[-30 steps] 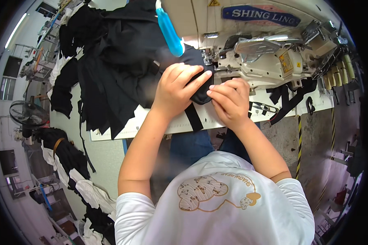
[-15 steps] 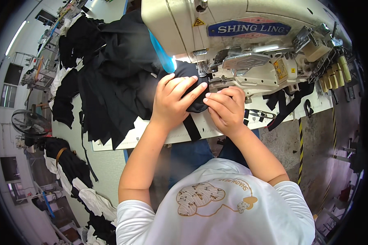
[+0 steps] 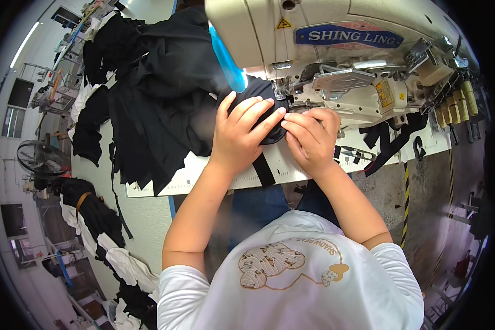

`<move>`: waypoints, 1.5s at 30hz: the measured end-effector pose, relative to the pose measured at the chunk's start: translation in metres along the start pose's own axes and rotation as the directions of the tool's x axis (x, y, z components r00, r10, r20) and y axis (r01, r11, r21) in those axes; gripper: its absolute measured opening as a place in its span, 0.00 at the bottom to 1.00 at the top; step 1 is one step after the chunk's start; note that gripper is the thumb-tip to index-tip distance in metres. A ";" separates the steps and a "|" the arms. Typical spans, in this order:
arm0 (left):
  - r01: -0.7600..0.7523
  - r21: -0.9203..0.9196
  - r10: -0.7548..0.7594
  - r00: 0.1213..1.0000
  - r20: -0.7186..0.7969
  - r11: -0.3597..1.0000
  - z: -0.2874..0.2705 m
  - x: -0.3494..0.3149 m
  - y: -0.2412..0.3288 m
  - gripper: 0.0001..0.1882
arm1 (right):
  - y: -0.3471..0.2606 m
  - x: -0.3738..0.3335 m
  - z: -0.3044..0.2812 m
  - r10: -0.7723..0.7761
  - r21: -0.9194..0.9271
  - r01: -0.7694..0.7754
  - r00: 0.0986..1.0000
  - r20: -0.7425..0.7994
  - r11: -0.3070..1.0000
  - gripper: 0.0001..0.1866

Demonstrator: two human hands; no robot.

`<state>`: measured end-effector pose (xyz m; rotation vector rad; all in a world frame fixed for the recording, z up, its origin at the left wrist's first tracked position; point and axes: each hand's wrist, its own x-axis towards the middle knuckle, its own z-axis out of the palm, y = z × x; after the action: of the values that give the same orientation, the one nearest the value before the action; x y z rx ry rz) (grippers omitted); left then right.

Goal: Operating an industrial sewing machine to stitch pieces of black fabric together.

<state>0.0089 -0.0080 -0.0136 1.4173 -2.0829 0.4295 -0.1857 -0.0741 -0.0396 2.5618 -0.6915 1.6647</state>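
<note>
Both my hands press a piece of black fabric (image 3: 258, 91) flat on the white sewing table (image 3: 203, 184), right under the needle area of a cream industrial sewing machine (image 3: 313, 49). My left hand (image 3: 242, 132) lies spread on the cloth, fingers pointing toward the presser foot (image 3: 283, 94). My right hand (image 3: 311, 137) sits beside it, fingertips pinching the fabric's edge next to the foot. A black strap (image 3: 265, 170) hangs from the cloth over the table's front edge.
A heap of black garment pieces (image 3: 154, 93) covers the table's left half. A blue tube (image 3: 228, 58) slants past the machine head. Black straps (image 3: 390, 140) and thread cones (image 3: 456, 104) lie at the right. A fan (image 3: 41, 159) and more cloth bundles (image 3: 93, 220) stand on the floor at left.
The view has tipped so the machine head fills more of the top. Both hands stay on the black fabric and have edged closer to the presser foot.
</note>
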 end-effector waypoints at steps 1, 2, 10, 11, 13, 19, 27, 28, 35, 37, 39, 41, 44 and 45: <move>0.006 -0.009 -0.006 1.000 0.006 1.000 0.000 0.000 0.000 0.36 | 0.000 0.001 -0.001 0.001 -0.010 -0.001 1.000 0.003 1.000 0.15; 0.011 -0.016 -0.010 1.000 0.011 1.000 -0.001 0.001 0.000 0.36 | 0.000 0.001 -0.001 0.003 -0.021 -0.002 1.000 0.004 1.000 0.15; 0.098 0.024 -0.097 0.995 -0.038 0.995 -0.004 -0.002 0.017 0.28 | 0.007 0.002 0.007 0.019 -0.035 -0.021 0.999 -0.040 0.999 0.18; 0.141 0.014 -0.139 0.987 -0.082 0.990 -0.002 -0.007 0.022 0.27 | 0.007 0.003 0.007 0.024 -0.032 -0.025 0.999 -0.035 0.999 0.18; 0.220 -0.022 -0.221 0.962 -0.160 0.975 -0.001 -0.018 0.032 0.25 | 0.007 0.003 0.007 0.021 -0.032 -0.022 0.999 -0.030 0.999 0.18; 0.539 -0.241 -0.576 0.808 -0.123 0.807 -0.025 -0.062 0.081 0.18 | 0.005 0.018 -0.005 -0.024 0.009 0.024 0.996 0.089 1.000 0.18; 0.444 -0.046 -0.444 0.876 -0.186 0.895 -0.072 -0.050 0.082 0.21 | 0.001 0.040 -0.011 -0.170 0.324 0.068 0.939 0.299 0.944 0.14; 0.441 -0.031 -0.436 0.872 -0.221 0.897 -0.072 -0.048 0.079 0.18 | -0.001 0.042 -0.012 -0.175 0.370 0.045 0.929 0.327 0.928 0.14; 0.501 -0.405 -0.614 0.756 -0.226 0.765 -0.079 -0.026 0.084 0.11 | -0.011 0.063 -0.022 -0.126 0.500 -0.094 0.912 0.390 0.861 0.12; 0.551 -0.540 -0.725 0.666 -0.174 0.636 -0.077 -0.024 0.083 0.11 | -0.012 0.068 -0.022 -0.123 0.531 -0.170 0.873 0.472 0.830 0.09; 0.601 -0.600 -0.782 0.620 -0.066 0.528 -0.081 -0.030 0.079 0.16 | -0.014 0.069 -0.022 -0.132 0.551 -0.173 0.872 0.471 0.817 0.10; 0.672 -0.598 -0.794 0.601 0.097 0.436 -0.085 -0.032 0.073 0.19 | -0.013 0.068 -0.021 -0.156 0.553 -0.179 0.849 0.504 0.814 0.08; 0.633 -0.566 -0.720 0.687 0.098 0.528 -0.087 -0.035 0.067 0.14 | -0.009 0.064 -0.016 -0.174 0.562 -0.189 0.831 0.529 0.805 0.04; 0.614 -0.581 -0.701 0.706 0.102 0.534 -0.088 -0.037 0.066 0.12 | -0.008 0.064 -0.014 -0.173 0.564 -0.190 0.832 0.527 0.804 0.04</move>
<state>-0.0174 0.0932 0.0358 1.5727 -1.2159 -0.3964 -0.1736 -0.0860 0.0241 3.5741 -0.1538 1.2508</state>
